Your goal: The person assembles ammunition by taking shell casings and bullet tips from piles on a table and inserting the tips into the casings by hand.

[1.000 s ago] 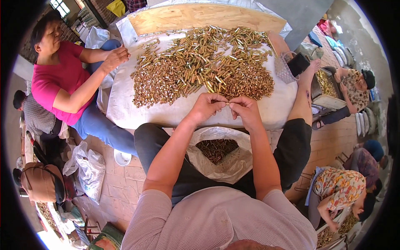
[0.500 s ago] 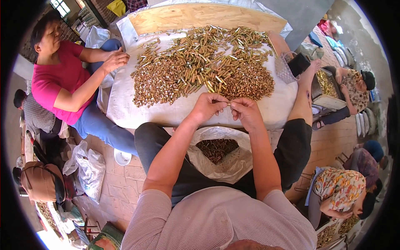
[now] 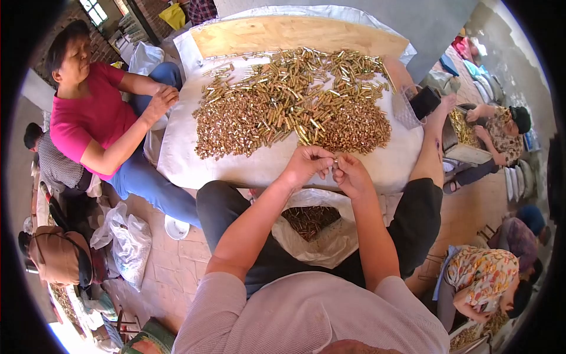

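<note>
My left hand (image 3: 310, 165) and my right hand (image 3: 352, 175) meet at the fingertips over the table's near edge. Both are closed in a pinch around one small shiny metal piece (image 3: 335, 160), mostly hidden by the fingers. Just beyond them lies a heap of slim brass-coloured metal tubes (image 3: 295, 94). Short copper-coloured pieces are piled to its left (image 3: 227, 127) and right (image 3: 359, 127). Below my hands, between my knees, a white woven sack (image 3: 309, 255) gapes, with dark reddish slender pieces (image 3: 311, 222) inside.
A wooden board (image 3: 300, 34) edges the far side of the white-covered table (image 3: 184, 158). At right stands a white lattice basket (image 3: 404, 113) beside a black object (image 3: 425, 101). A co-worker (image 3: 100, 112) sits at left, near a white bowl (image 3: 177, 229) and a filled bag (image 3: 131, 251).
The whole view has shifted slightly, with the table lower in it. My fingertips stay together at the small piece, and my right fingers have curled more. The co-worker's hands have shifted slightly.
</note>
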